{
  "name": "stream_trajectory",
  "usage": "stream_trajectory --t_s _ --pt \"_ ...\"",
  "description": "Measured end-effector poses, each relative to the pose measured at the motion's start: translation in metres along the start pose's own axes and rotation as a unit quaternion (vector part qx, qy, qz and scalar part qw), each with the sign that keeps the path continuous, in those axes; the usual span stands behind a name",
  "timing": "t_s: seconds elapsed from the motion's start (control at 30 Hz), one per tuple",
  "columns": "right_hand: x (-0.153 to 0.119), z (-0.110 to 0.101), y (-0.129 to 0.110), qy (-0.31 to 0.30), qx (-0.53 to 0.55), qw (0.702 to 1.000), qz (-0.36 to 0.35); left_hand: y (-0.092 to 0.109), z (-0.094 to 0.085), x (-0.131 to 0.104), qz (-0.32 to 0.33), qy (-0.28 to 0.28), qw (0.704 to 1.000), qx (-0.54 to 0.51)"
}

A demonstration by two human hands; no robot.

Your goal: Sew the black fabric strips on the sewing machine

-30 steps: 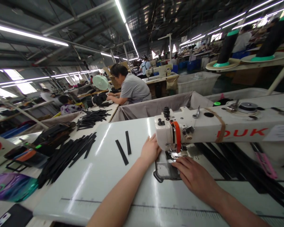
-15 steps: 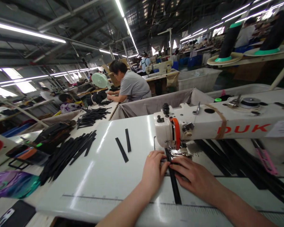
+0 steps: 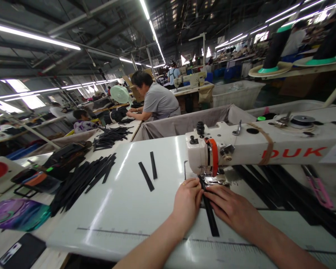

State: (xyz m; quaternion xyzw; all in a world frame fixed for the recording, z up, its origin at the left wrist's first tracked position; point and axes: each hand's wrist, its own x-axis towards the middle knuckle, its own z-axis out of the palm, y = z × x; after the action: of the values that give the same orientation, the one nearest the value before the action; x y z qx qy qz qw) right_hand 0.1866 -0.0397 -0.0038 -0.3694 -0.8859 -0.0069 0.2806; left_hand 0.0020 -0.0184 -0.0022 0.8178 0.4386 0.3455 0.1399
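Observation:
Under the head of the white sewing machine (image 3: 196, 153) lies a narrow black strip (image 3: 211, 218), its free end pointing toward me. My left hand (image 3: 187, 198) pinches it from the left, close to the presser foot, with the fingers curled and bunched. From the other side my right hand (image 3: 229, 205) holds the same strip, fingers pressed together along its edge. The needle area is mostly hidden by the machine head and my fingertips. Two short black strips (image 3: 146, 176) lie apart on the white table to the left.
Piles of black strips (image 3: 84, 183) lie at the left, near a phone (image 3: 22, 251). Longer black strips (image 3: 285, 186) and pink-handled snips (image 3: 319, 190) lie beneath the machine arm. Thread cones (image 3: 277, 48) stand upper right. A co-worker (image 3: 161, 99) sits beyond the table.
The black strip has slid slightly away from me, toward the machine. My left fingers have drawn in and bunched up on it. The view has shifted a little.

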Motion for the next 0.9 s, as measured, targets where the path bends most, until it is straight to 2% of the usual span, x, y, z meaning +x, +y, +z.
stream_trajectory --t_s 0.2,0.57,0.73,0.9 --pt "0.001 0.001 -0.001 0.003 -0.012 1.000 0.013 0.005 -0.002 0.004 0.001 -0.031 0.999 0.027" --pt "0.004 -0.001 -0.001 0.011 -0.031 0.999 -0.001 0.005 0.000 0.008 0.010 -0.020 0.999 0.038" --pt "0.004 -0.006 -0.003 0.013 0.034 0.999 0.011 0.004 0.000 0.009 0.009 -0.006 0.999 0.044" --pt "0.004 -0.013 -0.007 0.001 0.093 0.996 0.013 0.006 -0.001 0.008 -0.004 -0.015 0.999 0.037"
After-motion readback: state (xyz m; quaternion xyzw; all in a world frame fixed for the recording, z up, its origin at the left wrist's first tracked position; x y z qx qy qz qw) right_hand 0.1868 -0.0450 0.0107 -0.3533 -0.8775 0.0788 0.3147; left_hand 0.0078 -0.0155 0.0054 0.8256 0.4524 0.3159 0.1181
